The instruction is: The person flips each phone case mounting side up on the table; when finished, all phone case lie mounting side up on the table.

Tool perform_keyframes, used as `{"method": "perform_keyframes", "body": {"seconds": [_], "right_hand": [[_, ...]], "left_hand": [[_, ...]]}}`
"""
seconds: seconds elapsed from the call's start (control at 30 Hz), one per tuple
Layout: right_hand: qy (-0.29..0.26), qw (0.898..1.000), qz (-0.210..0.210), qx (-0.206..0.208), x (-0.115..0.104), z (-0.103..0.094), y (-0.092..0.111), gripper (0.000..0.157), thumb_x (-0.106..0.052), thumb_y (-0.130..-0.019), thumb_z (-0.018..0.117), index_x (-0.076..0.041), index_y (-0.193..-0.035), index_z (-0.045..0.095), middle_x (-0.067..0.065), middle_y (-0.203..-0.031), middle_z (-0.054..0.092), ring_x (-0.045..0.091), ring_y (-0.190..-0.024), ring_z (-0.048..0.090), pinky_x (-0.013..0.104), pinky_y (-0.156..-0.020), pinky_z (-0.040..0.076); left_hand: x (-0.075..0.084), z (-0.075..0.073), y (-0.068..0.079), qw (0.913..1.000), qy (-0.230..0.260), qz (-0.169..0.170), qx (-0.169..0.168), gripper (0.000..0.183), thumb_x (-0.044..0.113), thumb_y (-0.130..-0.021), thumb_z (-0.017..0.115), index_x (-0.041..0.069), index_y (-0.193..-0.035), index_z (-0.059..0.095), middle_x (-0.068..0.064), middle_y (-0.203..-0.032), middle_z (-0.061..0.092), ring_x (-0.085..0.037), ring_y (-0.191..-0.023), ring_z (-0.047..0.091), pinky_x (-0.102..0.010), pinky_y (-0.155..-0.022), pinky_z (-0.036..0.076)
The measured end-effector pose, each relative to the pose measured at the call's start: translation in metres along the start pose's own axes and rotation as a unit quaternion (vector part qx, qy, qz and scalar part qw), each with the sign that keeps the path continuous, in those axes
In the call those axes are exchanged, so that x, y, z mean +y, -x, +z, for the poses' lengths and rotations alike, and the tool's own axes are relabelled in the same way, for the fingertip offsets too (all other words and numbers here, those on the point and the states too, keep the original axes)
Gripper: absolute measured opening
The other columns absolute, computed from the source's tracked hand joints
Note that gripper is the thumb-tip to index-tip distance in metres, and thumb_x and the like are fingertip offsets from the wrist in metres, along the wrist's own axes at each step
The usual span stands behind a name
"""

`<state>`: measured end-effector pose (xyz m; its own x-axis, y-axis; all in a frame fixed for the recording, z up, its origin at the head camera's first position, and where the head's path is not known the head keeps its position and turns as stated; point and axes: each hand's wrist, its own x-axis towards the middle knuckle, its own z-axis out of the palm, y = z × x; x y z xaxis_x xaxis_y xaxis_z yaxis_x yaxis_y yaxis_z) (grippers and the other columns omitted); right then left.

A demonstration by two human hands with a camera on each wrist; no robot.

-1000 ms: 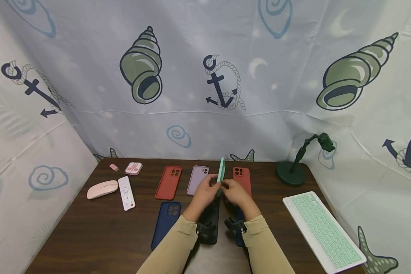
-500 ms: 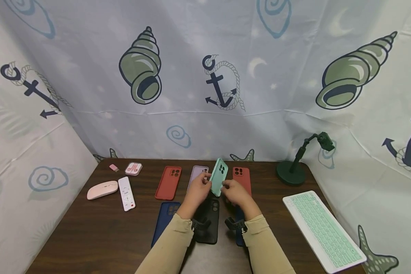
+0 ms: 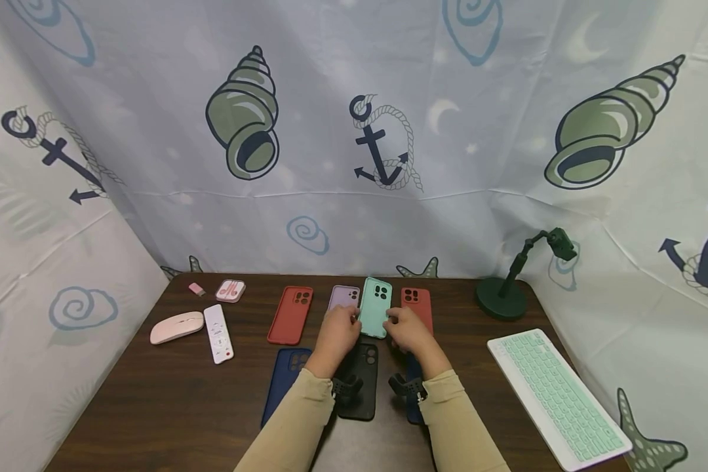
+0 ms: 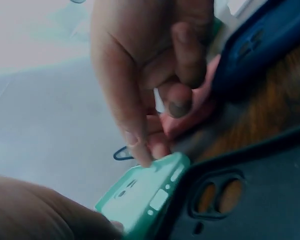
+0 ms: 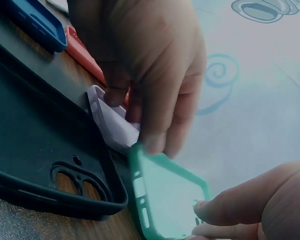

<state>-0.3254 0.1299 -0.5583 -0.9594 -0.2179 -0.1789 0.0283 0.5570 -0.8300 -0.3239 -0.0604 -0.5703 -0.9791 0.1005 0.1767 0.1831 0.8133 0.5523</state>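
Note:
A mint-green phone case (image 3: pixel 375 303) stands between my hands at the back middle of the table, camera cutouts at its far end. At its left edge are the fingertips of my left hand (image 3: pixel 337 334), holding that side. My right hand (image 3: pixel 410 329) pinches the opposite edge with thumb and finger, seen low in the right wrist view. Left of it lies a lavender phone case (image 3: pixel 343 296), partly covered by the left hand. A red phone case (image 3: pixel 420 305) sits behind the right hand. Nearer me is a black phone case (image 3: pixel 366 388), partly under the left wrist.
Another red case (image 3: pixel 290 316) and a blue case (image 3: pixel 277 383) lie left; a second blue case (image 3: pixel 413 370) is under the right wrist. Further left are a mouse (image 3: pixel 177 327) and a white remote (image 3: pixel 218 334). A green lamp (image 3: pixel 501 298) and a keyboard (image 3: pixel 560 396) stand right.
The mint-green case has turned from edge-on to back-facing and come down between the lavender and red cases. The left hand has moved slightly left and lower, uncovering more of the black case.

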Motion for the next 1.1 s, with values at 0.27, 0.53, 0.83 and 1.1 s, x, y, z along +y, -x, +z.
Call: {"method": "perform_keyframes", "body": {"seconds": [0.27, 0.53, 0.83, 1.1], "right_hand": [[0.029, 0.999, -0.025, 0.012, 0.001, 0.001, 0.002, 0.048, -0.013, -0.1, 0.062, 0.002, -0.145, 0.052, 0.017, -0.113, 0.061, 0.017, -0.056, 0.058, 0.031, -0.052, 0.046], [0.128, 0.988, -0.054, 0.065, 0.004, 0.006, 0.006, 0.046, -0.021, -0.097, 0.067, 0.002, -0.136, 0.06, 0.017, -0.114, 0.059, 0.024, -0.09, 0.059, 0.044, -0.084, 0.051], [0.091, 0.989, -0.069, 0.095, 0.001, -0.002, 0.014, 0.034, -0.022, -0.1, 0.063, -0.006, -0.13, 0.065, 0.006, -0.092, 0.063, 0.017, -0.074, 0.056, 0.034, -0.067, 0.046], [0.002, 0.988, -0.052, 0.147, 0.013, -0.027, 0.025, 0.026, -0.028, -0.101, 0.062, -0.015, -0.123, 0.07, 0.006, -0.094, 0.07, 0.017, -0.086, 0.063, 0.031, -0.073, 0.048]], "left_hand": [[0.007, 0.004, 0.006, 0.9967, -0.08, -0.015, 0.008, 0.021, 0.014, -0.088, 0.077, 0.008, -0.108, 0.074, -0.01, -0.094, 0.068, -0.029, -0.092, 0.056, -0.044, -0.088, 0.046], [0.013, 0.007, 0.01, 0.9953, -0.095, -0.006, 0.015, 0.022, 0.017, -0.088, 0.077, 0.007, -0.107, 0.073, -0.012, -0.096, 0.066, -0.029, -0.093, 0.057, -0.044, -0.089, 0.044], [0.029, -0.009, 0.012, 0.997, 0.073, 0.024, -0.01, 0.028, 0.022, -0.098, 0.066, 0.01, -0.123, 0.069, -0.009, -0.108, 0.065, -0.023, -0.096, 0.065, -0.038, -0.081, 0.054], [0.062, -0.004, 0.012, 0.9547, 0.282, 0.05, -0.079, 0.04, 0.028, -0.102, 0.06, 0.006, -0.136, 0.06, -0.012, -0.133, 0.061, -0.03, -0.121, 0.061, -0.044, -0.099, 0.052]]}}
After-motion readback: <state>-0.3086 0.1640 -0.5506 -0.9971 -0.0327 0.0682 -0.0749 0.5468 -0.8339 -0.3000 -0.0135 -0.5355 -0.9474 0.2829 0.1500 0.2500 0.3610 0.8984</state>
